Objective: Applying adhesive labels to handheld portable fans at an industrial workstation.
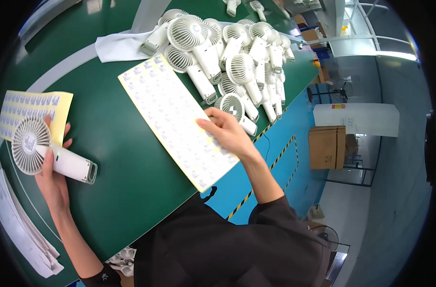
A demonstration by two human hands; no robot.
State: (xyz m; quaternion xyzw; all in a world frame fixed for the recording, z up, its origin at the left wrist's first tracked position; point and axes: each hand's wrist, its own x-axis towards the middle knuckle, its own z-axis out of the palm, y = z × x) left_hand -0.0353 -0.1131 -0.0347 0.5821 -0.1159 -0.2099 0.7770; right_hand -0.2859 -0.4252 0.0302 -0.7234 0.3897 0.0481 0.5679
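My left hand (53, 177) is closed round a white handheld fan (70, 162), thumb across the neck, over the green table at the left. The fan's round grille faces up and its handle points right. Partly beneath it lies a yellow-backed sticker sheet (60, 107) with rows of small printed labels. In my right hand (225, 131) is a larger sticker sheet (165, 110), pinched at its right edge with the thumb on top. That sheet slants across the middle of the table, many small labels on it and bare yellow patches near my fingers.
A heap of white handheld fans (242, 67) covers the table's far right, beside a white cloth (122, 46). White strips (19, 225) lie along the left edge. Beyond the table's right edge are a blue floor (285, 143) with striped tape and a cardboard box (327, 147).
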